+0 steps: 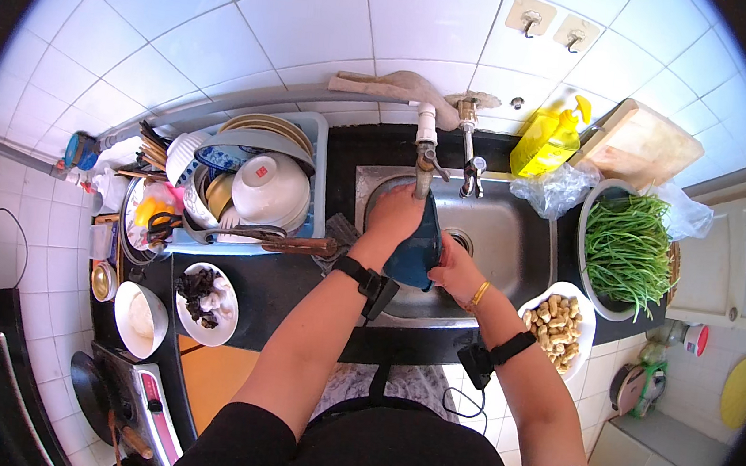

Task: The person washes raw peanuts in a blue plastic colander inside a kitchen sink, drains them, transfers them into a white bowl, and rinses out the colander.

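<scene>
A dark blue plastic bowl (413, 256) is tilted over the left part of the stainless steel sink (505, 244), beneath the old metal tap (425, 164). My right hand (455, 270) grips its right rim, thumb and fingers on the edge. My left hand (396, 216) is at the bowl's far left, just below the tap spout. The fingers of that hand are hidden, so what they hold cannot be seen. A second tap (473, 175) with a chrome handle hangs right of the first. The sink drain (460, 242) shows beside the bowl.
Left stands a blue dish rack (319, 182) with stacked bowls; a wooden-handled utensil (299, 245) juts out. Plates of black fungus and garlic (207, 304) and peanuts (554, 325) sit near the counter edge. Right are green vegetables (628, 249), yellow soap bottles (550, 142) and a cutting board (647, 144).
</scene>
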Motion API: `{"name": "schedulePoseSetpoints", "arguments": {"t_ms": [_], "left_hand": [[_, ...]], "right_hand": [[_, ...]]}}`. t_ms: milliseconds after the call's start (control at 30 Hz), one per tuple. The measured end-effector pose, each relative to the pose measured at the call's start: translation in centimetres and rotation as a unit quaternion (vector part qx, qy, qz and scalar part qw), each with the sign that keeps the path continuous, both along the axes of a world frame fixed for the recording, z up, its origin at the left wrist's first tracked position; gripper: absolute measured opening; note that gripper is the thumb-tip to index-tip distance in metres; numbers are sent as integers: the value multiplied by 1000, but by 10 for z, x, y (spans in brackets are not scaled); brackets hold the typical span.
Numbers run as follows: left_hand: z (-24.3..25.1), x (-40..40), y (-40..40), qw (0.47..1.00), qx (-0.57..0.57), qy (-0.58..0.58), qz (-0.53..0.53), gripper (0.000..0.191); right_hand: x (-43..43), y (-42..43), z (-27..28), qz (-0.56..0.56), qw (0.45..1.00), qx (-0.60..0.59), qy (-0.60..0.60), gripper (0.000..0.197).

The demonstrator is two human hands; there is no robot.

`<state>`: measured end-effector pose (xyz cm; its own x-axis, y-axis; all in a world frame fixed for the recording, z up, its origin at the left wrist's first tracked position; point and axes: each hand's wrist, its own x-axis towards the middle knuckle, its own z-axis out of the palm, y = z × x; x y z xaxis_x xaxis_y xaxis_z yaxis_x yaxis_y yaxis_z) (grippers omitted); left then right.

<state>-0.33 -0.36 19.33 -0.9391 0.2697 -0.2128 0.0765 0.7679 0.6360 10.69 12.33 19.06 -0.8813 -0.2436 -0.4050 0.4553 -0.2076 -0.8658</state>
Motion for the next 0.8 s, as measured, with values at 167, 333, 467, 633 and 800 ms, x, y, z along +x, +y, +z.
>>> {"name": "schedulePoseSetpoints", "arguments": {"t_ms": [167,333,467,633,800], "left_hand": [[-9,33,9,976,13,204,-78,37],[-18,39,-1,955,61,268,-109,40],[-9,3,-3,995,97,-20,-18,41],[-31,-12,-14,993,115,-37,3,36],[-17,35,7,984,88,139,-67,36]], "right_hand": [[-5,3,-10,-43,996,61,53,71],[-7,0,7,-82,991,-101,-39,69],[2,-1,7,-50,994,-93,-18,71],[1,3,3,-36,998,-45,-25,62],[-7,-4,9,-96,989,-77,-80,49]]}}
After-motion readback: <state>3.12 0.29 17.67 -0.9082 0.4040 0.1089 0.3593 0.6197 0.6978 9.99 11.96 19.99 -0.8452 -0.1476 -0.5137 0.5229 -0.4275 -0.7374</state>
